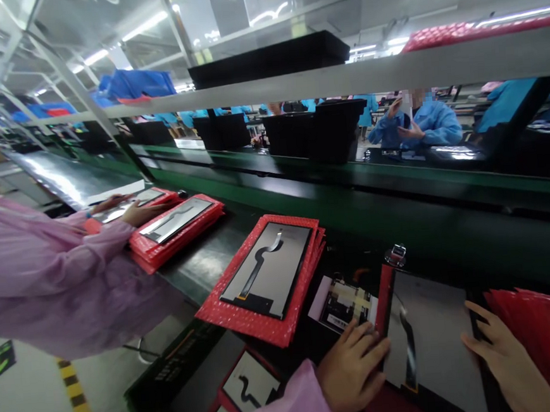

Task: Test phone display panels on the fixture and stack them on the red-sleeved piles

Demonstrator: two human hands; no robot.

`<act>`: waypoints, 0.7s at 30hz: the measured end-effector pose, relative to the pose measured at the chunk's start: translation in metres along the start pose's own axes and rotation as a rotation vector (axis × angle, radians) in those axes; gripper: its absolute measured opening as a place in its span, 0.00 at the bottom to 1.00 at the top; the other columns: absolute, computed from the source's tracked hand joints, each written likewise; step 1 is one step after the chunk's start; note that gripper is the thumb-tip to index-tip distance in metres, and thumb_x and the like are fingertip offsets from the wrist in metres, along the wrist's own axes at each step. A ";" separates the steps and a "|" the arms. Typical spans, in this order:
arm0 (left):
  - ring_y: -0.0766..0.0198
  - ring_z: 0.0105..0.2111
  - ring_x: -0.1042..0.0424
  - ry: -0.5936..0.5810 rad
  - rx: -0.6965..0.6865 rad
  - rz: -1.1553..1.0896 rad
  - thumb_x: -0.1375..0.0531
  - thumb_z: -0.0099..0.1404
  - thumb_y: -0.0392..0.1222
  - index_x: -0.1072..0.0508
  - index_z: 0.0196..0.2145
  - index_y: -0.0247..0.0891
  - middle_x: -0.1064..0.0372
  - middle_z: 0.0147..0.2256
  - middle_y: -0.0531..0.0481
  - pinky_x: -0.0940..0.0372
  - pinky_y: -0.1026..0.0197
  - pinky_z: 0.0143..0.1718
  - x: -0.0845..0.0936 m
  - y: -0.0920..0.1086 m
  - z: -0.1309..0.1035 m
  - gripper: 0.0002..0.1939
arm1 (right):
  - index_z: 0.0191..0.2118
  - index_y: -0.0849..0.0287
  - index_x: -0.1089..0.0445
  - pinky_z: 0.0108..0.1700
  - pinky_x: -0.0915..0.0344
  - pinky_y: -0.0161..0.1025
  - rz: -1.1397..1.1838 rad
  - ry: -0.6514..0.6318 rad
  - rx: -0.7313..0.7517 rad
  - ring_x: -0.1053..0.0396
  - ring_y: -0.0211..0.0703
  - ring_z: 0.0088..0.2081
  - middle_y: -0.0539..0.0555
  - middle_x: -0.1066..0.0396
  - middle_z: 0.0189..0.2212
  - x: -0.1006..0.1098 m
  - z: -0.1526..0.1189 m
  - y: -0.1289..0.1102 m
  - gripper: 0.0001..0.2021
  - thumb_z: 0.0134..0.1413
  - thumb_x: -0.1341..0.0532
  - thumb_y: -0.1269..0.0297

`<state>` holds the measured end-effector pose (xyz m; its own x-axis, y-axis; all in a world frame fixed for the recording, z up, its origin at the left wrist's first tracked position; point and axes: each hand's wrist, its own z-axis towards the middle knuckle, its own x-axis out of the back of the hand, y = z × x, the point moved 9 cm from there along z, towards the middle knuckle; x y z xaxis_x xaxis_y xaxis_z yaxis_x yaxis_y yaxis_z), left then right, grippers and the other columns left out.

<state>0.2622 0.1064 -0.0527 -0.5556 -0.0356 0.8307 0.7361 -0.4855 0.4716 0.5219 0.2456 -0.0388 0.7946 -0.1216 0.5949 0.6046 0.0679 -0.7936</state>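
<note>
A flat grey panel [437, 326] with a dark ribbon cable lies in front of me at the lower right. My left hand [352, 368] rests at its left edge, fingers spread, fingertips by a small circuit assembly [347, 302] with tape and a label. At the panel's right edge is my right hand [506, 356], thumb and fingers apart. Neither hand is wrapped round anything. Left of the assembly, another panel [272, 263] with a curved cable lies on a stack of red bubble bags [265, 329].
More red bags [542, 331] lie at the right. Below left, a black bin [174, 379] holds more panels. A person in pink [61, 267] works at the left beside another bag stack [177, 233]. A small metallic object [396, 255] stands behind my panel.
</note>
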 end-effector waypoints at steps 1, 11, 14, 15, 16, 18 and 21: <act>0.49 0.68 0.42 0.005 -0.016 0.026 0.46 0.73 0.50 0.38 0.67 0.42 0.32 0.62 0.41 0.50 0.38 0.71 -0.001 0.001 0.000 0.28 | 0.52 0.53 0.31 0.40 0.24 0.55 -0.068 0.006 -0.001 0.22 0.61 0.44 0.62 0.22 0.43 0.000 0.002 0.005 0.30 0.44 0.42 0.44; 0.51 0.51 0.29 0.075 -0.150 0.171 0.42 0.71 0.48 0.25 0.51 0.39 0.25 0.47 0.42 0.32 0.45 0.56 0.023 0.016 0.021 0.16 | 0.37 0.54 0.24 0.55 0.34 0.63 -0.073 -0.291 0.342 0.26 0.61 0.47 0.61 0.21 0.41 -0.086 0.003 -0.100 0.27 0.58 0.49 0.36; 0.56 0.43 0.29 0.172 -0.139 0.173 0.47 0.72 0.41 0.24 0.45 0.37 0.25 0.41 0.43 0.31 0.52 0.46 0.063 0.015 0.060 0.13 | 0.33 0.54 0.25 0.52 0.31 0.56 0.079 -0.423 0.300 0.25 0.55 0.42 0.59 0.21 0.37 -0.113 0.000 -0.114 0.29 0.58 0.49 0.33; 0.56 0.44 0.29 0.216 -0.133 0.179 0.49 0.73 0.40 0.24 0.44 0.37 0.25 0.40 0.43 0.32 0.52 0.46 0.074 0.012 0.075 0.13 | 0.34 0.54 0.25 0.51 0.30 0.53 0.136 -0.448 0.287 0.25 0.53 0.42 0.58 0.22 0.37 -0.116 -0.002 -0.115 0.29 0.58 0.47 0.33; 0.56 0.44 0.30 0.239 -0.126 0.189 0.49 0.73 0.40 0.24 0.44 0.37 0.25 0.41 0.42 0.33 0.52 0.47 0.082 0.007 0.089 0.14 | 0.34 0.55 0.25 0.49 0.29 0.50 0.191 -0.471 0.272 0.25 0.52 0.41 0.58 0.22 0.37 -0.118 -0.005 -0.116 0.27 0.58 0.46 0.34; 0.55 0.45 0.29 0.199 -0.144 0.215 0.48 0.73 0.41 0.24 0.44 0.36 0.24 0.42 0.43 0.35 0.50 0.51 0.081 -0.002 0.114 0.13 | 0.35 0.55 0.26 0.48 0.28 0.47 0.269 -0.509 0.246 0.26 0.51 0.40 0.58 0.22 0.37 -0.118 -0.010 -0.115 0.24 0.57 0.43 0.37; 0.57 0.42 0.27 0.045 -0.151 0.241 0.45 0.72 0.43 0.25 0.35 0.36 0.23 0.38 0.45 0.38 0.49 0.54 0.060 -0.019 0.131 0.12 | 0.31 0.56 0.29 0.46 0.29 0.44 0.281 -0.507 0.233 0.27 0.50 0.39 0.56 0.24 0.34 -0.114 -0.014 -0.113 0.21 0.58 0.41 0.42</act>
<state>0.2656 0.2277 0.0269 -0.3907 -0.2032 0.8978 0.7853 -0.5825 0.2099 0.3622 0.2382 -0.0190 0.8182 0.4131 0.3998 0.3198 0.2507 -0.9137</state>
